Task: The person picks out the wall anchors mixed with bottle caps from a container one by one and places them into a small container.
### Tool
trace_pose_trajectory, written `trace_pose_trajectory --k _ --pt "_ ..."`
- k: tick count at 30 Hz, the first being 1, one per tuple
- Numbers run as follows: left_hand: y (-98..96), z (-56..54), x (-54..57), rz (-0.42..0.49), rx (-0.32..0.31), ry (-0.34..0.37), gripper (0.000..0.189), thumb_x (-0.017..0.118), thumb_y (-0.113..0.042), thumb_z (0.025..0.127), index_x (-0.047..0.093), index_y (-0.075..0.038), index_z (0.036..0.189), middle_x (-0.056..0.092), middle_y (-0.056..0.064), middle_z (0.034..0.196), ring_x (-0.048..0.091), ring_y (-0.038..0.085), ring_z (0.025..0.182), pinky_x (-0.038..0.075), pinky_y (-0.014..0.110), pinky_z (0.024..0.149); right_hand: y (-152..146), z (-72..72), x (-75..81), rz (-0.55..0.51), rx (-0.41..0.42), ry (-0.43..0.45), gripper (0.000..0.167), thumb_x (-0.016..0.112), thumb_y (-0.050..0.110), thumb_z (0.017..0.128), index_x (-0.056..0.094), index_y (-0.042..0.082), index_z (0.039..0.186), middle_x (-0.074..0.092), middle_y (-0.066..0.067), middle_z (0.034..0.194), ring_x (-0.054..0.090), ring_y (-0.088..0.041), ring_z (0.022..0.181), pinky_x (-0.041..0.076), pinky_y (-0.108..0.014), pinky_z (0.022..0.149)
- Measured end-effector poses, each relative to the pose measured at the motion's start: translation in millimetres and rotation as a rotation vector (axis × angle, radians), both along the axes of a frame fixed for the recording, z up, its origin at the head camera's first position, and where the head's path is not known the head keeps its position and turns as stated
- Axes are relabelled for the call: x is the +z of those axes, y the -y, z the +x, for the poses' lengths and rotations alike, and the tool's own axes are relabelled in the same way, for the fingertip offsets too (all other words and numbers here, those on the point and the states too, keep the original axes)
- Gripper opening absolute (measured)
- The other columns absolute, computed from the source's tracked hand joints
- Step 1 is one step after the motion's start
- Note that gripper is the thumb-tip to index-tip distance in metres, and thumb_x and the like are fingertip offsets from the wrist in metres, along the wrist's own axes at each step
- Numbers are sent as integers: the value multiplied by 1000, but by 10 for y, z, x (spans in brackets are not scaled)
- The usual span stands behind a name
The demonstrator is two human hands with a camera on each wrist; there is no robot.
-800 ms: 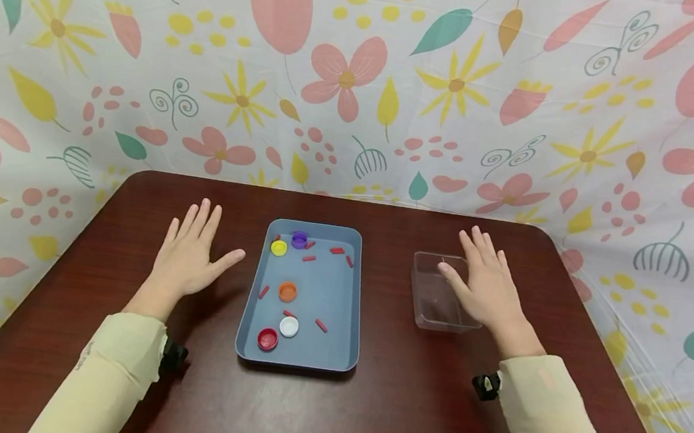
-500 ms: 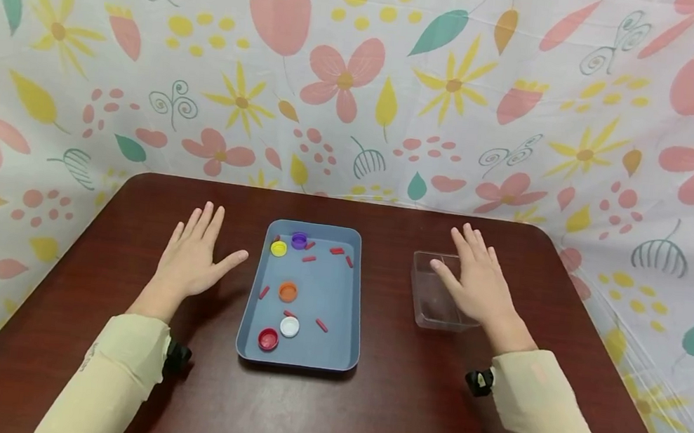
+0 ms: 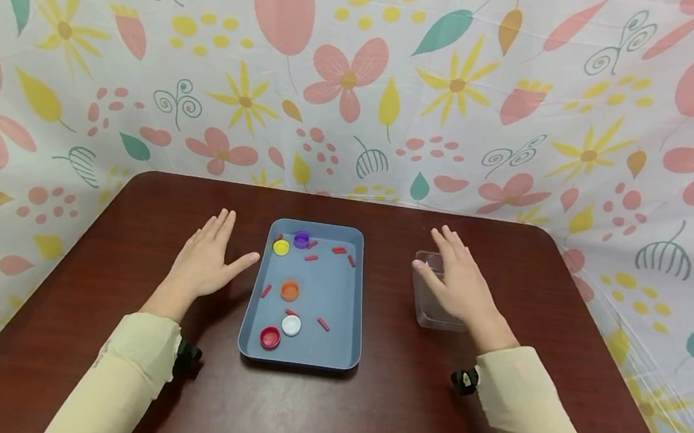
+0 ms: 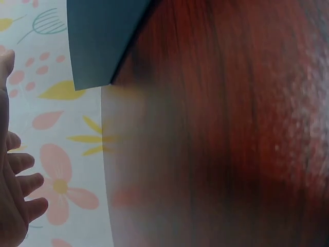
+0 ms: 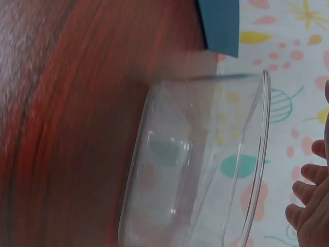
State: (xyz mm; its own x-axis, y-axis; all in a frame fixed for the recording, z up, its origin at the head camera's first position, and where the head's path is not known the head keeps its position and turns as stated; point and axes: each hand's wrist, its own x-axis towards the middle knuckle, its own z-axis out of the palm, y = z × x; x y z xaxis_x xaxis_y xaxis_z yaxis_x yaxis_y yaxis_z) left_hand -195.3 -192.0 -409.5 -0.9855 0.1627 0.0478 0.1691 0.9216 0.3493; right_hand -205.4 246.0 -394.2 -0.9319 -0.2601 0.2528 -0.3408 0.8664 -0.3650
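- Both hands are spread, thumbs out: left hand (image 3: 202,263) left of centre, near the blue tray (image 3: 330,285); right hand (image 3: 462,285) right of centre, partly hiding the clear box (image 3: 429,304).
- Mid-frame, the tray holds five coloured caps (image 3: 290,292) and small red sticks (image 3: 324,324).
- Right of centre, the box stands on the table (image 3: 402,413).

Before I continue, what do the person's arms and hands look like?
The left sleeve and right sleeve are loose and cream, the left faintly marked on its outer edge. The left wrist camera and right wrist camera are black. The left hand and right hand are ungloved.
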Motion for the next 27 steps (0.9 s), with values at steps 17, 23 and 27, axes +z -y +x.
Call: trace_pose_trajectory --k 17,23,27 --pt "-154 -7 -68 22 -15 21 90 39 -67 90 24 -2 149 36 24 147 36 43 132 31 60 109 265 55 -23 5 110 94 77 49 62 89 31 17 148 29 -9 154 29 -30 141 32 -56 110" --pt "-196 2 -64 44 -18 62 84 43 -61 92 29 0 147 38 25 146 37 43 132 33 59 108 384 89 -32 10 159 120 76 50 64 88 34 19 147 28 -5 155 29 -28 141 35 -55 109" --pt "-229 -11 -62 72 -15 94 80 44 -57 93 29 0 147 38 25 146 36 42 134 33 59 108 466 122 2 7 185 142 76 53 61 87 35 19 147 28 -5 155 30 -28 140 36 -54 109"
